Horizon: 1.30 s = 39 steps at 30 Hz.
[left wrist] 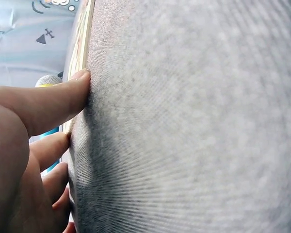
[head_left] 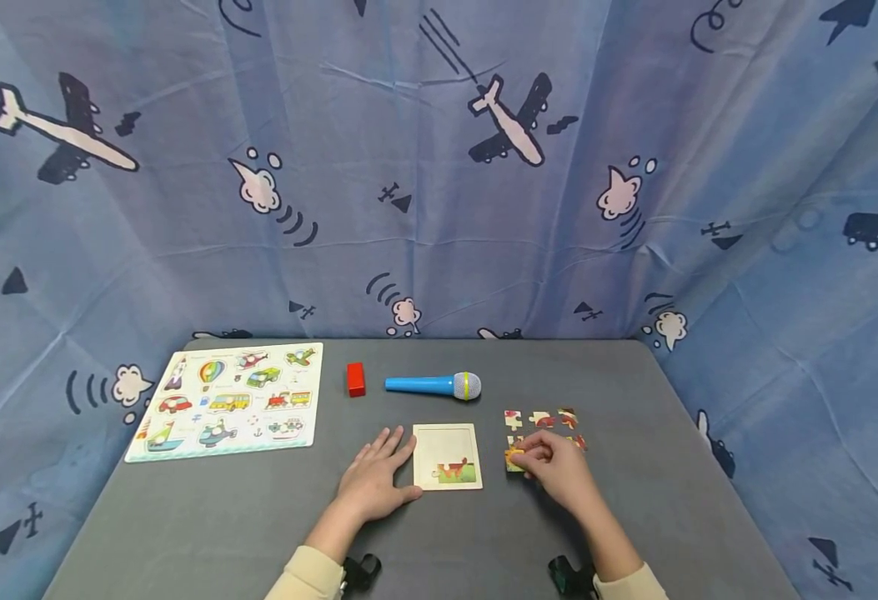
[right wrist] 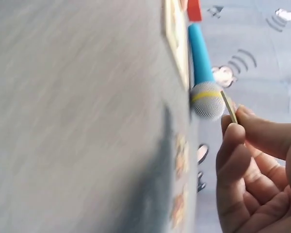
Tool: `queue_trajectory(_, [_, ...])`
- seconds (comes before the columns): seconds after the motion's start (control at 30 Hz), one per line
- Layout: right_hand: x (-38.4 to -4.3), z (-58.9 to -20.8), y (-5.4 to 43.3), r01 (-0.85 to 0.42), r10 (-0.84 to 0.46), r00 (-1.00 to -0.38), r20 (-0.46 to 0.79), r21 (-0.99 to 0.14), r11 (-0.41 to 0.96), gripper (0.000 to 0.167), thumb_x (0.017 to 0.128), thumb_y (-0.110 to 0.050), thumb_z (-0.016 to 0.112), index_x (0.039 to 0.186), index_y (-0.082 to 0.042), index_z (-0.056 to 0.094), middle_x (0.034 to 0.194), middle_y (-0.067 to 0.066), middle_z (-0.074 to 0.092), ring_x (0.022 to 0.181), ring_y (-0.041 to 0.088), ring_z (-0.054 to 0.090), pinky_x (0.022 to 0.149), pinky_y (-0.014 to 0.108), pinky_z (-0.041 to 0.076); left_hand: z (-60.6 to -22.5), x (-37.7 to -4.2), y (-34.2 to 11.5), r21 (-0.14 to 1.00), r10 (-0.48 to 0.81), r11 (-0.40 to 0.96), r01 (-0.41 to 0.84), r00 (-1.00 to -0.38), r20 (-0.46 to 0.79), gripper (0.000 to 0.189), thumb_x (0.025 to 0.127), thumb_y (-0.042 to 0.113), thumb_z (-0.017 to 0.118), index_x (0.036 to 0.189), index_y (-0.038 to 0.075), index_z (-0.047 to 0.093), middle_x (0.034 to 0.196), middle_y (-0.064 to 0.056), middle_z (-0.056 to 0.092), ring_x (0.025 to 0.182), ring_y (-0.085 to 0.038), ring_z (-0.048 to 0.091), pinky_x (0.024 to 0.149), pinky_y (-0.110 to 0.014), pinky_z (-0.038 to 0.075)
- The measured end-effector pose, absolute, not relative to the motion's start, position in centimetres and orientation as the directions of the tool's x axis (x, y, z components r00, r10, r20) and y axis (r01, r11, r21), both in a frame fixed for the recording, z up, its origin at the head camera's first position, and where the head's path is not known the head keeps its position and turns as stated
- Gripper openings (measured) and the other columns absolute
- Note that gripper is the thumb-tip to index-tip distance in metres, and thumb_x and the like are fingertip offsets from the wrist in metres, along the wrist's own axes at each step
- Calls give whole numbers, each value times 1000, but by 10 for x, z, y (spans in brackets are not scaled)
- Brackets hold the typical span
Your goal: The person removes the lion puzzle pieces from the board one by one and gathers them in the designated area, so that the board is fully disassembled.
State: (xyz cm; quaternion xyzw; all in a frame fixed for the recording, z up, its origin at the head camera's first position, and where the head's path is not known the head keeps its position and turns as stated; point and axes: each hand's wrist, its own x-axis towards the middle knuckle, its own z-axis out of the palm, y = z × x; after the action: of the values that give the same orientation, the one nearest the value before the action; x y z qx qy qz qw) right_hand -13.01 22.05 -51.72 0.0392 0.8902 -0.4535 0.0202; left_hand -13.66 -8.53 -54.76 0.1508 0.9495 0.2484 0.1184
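My left hand (head_left: 374,479) lies with spread fingers on the grey table, its thumb and index finger at the left edge of a square wooden puzzle frame (head_left: 439,442). Inside that frame, joined puzzle pieces (head_left: 457,472) with green and orange print fill the lower right. To the right, my right hand (head_left: 559,468) pinches a thin puzzle piece (right wrist: 229,108) between thumb and index finger, raised off the table in the right wrist view. Beyond this hand lie several loose puzzle pieces (head_left: 542,419) with red and yellow print, partly hidden by the fingers.
A blue toy microphone (head_left: 419,385) with a grey head lies behind the puzzle frame, beside a red block (head_left: 355,380). At the back left is a large picture board (head_left: 232,400) of vehicles. A blue curtain (head_left: 439,208) with airplane prints hangs behind the table (head_left: 213,525).
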Motion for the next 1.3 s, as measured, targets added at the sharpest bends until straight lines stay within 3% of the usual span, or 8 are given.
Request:
queue_trajectory(0.2, [-131, -534, 236, 96, 27, -994, -103, -759, 644, 17, 84, -13, 82, 86, -7, 67, 64, 0, 64, 54, 11, 58, 52, 25, 45, -547, -136, -87, 511, 347, 828, 231, -927, -142, 82, 85, 46, 77, 155, 18, 44, 165, -8, 32, 155, -31, 23, 124, -55, 22])
queue_trajectory(0.43, [-133, -539, 235, 72, 32, -997, -71, -682, 728, 18, 82, -16, 84, 83, -9, 67, 70, -3, 61, 62, 9, 53, 60, 25, 43, -545, -135, -86, 517, 353, 823, 235, -925, -142, 81, 86, 45, 76, 155, 17, 44, 165, -8, 31, 155, -32, 22, 124, -55, 21])
queue_trajectory(0.8, [-132, -534, 233, 88, 35, -995, -97, -622, 778, 26, 85, -19, 82, 90, -10, 59, 77, -1, 53, 67, 15, 45, 64, 31, 37, -545, -135, -85, 509, 351, 830, 229, -923, -157, 81, 86, 46, 76, 155, 18, 43, 166, -8, 30, 155, -32, 22, 124, -55, 21])
queue_trajectory(1.03, [-138, -530, 234, 56, 25, -998, -54, -712, 700, 15, 91, -15, 76, 96, -6, 66, 77, 0, 60, 67, 10, 51, 60, 23, 41, -546, -135, -83, 511, 349, 829, 229, -925, -150, 81, 86, 46, 76, 155, 18, 43, 165, -8, 31, 155, -31, 21, 124, -55, 21])
queue_trajectory(1.3, [-141, -508, 213, -24, -73, -997, -29, -772, 635, 20, 91, -16, 76, 106, -4, 69, 80, 0, 63, 62, 11, 52, 56, 23, 44, -545, -135, -83, 510, 349, 829, 231, -926, -147, 81, 86, 46, 76, 155, 18, 44, 165, -8, 31, 155, -32, 22, 124, -55, 21])
